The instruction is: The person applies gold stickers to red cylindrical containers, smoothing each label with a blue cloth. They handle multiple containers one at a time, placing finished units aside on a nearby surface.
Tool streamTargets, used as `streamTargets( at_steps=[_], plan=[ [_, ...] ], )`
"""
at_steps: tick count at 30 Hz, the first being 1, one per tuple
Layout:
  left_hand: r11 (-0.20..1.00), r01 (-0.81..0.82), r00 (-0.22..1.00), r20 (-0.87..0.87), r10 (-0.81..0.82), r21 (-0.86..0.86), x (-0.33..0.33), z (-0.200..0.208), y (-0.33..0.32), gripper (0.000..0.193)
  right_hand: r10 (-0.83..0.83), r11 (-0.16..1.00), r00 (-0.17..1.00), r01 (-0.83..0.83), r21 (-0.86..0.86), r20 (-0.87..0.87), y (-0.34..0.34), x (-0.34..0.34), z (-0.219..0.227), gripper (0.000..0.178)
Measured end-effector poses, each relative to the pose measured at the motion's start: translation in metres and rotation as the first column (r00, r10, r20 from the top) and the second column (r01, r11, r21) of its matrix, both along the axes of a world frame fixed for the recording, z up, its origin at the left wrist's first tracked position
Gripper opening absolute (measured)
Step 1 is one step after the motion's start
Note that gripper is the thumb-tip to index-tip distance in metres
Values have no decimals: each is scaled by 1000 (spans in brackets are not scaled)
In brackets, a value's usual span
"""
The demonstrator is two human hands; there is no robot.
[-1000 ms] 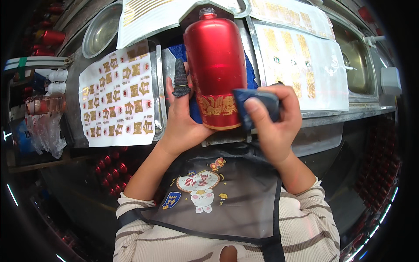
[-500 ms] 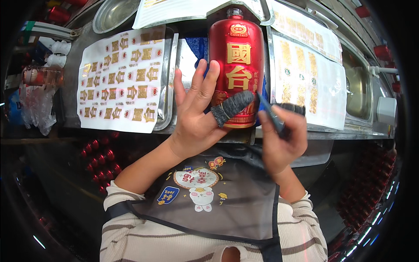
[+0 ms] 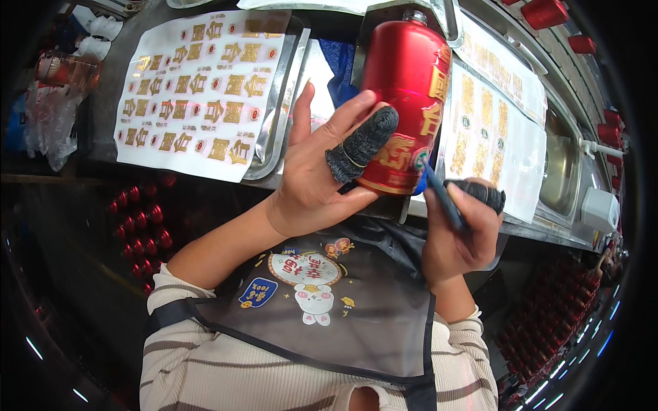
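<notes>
A red metallic bottle with raised gold characters and a small green round mark lies with its neck away from me, tilted to the right. My left hand grips its lower left side, a dark knit finger sleeve on one finger pressed against the red surface. In my right hand, a slim dark blue-grey pointed tool is pinched, tip at the bottle's lower right edge beside the green mark. Another dark finger sleeve covers a finger of that hand. Whether the tool has one blade or two is unclear.
On the left, a white sheet of gold decals lies on a metal tray. More decal sheets lie on the right, beside a metal basin. Blue cloth shows beside the bottle. Several red bottles stand below the bench.
The bottle has rolled, its gold characters turning to the right and the green mark coming into view. My left fingers have shifted along it. The tool's tip stays near the lower right edge.
</notes>
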State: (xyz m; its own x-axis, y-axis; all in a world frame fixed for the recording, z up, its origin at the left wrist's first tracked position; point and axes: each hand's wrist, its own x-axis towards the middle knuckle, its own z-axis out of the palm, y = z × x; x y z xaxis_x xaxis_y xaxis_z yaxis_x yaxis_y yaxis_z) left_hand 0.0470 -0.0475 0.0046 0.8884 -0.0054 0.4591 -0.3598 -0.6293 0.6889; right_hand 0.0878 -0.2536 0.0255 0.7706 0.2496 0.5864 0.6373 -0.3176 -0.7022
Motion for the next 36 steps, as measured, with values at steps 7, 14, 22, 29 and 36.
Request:
streamTargets(
  at_steps=[7, 14, 22, 29, 36],
  plan=[
    [997, 25, 1000, 8, -25, 80, 14, 2, -3, 83, 5, 999, 1000, -5, -34, 7, 1, 11, 0, 39],
    [998, 37, 999, 3, -37, 52, 22, 2, -11, 87, 159, 977, 987, -159, -139, -10, 6, 11, 17, 40],
    [990, 42, 998, -47, -36, 134, 19, -1, -8, 96, 269, 947, 959, -245, -209, 94, -5, 22, 16, 47],
    [984, 61, 979, -200, -26, 169, 7, -30, 11, 114, 110, 993, 924, -83, 89, -366, 0, 1, 11, 24],
    [996, 26, 995, -101, -17, 84, 4, -2, -6, 85, -3, 936, 789, 219, 276, -615, -7, 20, -11, 23]
  ],
)
